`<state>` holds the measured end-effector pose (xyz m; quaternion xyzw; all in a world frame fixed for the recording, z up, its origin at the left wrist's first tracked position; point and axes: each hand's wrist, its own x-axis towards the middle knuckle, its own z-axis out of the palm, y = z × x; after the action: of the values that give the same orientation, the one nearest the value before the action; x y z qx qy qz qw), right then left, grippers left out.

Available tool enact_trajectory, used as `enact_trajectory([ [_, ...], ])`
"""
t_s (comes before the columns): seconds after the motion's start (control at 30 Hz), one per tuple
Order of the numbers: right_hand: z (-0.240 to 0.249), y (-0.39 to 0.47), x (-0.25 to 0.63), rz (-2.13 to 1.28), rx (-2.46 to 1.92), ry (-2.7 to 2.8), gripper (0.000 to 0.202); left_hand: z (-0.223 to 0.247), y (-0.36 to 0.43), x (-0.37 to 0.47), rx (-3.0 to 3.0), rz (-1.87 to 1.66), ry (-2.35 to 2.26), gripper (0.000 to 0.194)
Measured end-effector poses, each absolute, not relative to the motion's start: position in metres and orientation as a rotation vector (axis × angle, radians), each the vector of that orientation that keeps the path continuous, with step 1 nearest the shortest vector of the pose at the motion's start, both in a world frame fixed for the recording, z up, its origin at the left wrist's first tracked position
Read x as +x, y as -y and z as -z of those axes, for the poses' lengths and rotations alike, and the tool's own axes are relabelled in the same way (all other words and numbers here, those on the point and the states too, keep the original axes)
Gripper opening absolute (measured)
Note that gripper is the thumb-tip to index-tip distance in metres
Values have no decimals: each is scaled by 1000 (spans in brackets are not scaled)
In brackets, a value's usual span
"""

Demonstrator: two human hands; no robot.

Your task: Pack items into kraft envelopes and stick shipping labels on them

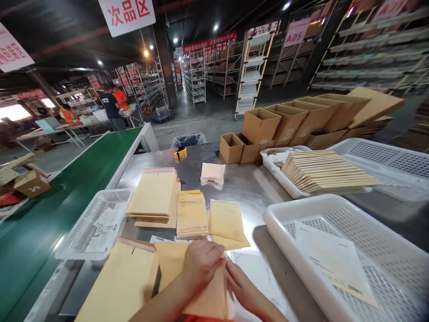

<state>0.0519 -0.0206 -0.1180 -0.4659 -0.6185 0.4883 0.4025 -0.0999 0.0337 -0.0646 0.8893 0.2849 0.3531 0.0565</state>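
Note:
A tan padded envelope (212,295) is held upright-slanted close to my body, near the front of the metal table. My left hand (203,259) is closed over its upper edge, fingers curled. My right hand (241,284) is at the envelope's right edge, fingers together and their tips close to the left fingers; part of the grip is hidden. Just beyond the hands lie a small stack of padded envelopes (191,214) and a single envelope (228,221). Another large envelope (117,281) lies left of my left forearm. White paper (258,273) is beneath and beyond my right hand.
A taller envelope stack (152,192) stands left of centre, beside a white basket (115,194) with papers. A white tray (278,214) is at right, with stacked envelopes (325,170) behind. Cardboard boxes (261,123) line the back; a green conveyor (83,176) runs left. People work far off.

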Motion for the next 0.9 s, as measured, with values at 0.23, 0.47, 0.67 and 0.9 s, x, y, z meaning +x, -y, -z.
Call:
enact_trajectory([
  [0.23, 137, 14, 51, -1202, -1321, 1391, 47, 54, -26, -102, 2472, -895, -951, 32],
  [0.47, 116, 11, 71, -1192, -1333, 1474, 36, 29, -40, -139, 2214, -955, -1157, 32],
  [0.67, 75, 16, 72, -503, -1324, 1611, 27, 42, -26, -130, 2251, -685, -1051, 31],
  [0.9, 56, 15, 44, -99, -1205, 1791, 16, 56, -12, -125, 2047, -855, -1086, 31],
])
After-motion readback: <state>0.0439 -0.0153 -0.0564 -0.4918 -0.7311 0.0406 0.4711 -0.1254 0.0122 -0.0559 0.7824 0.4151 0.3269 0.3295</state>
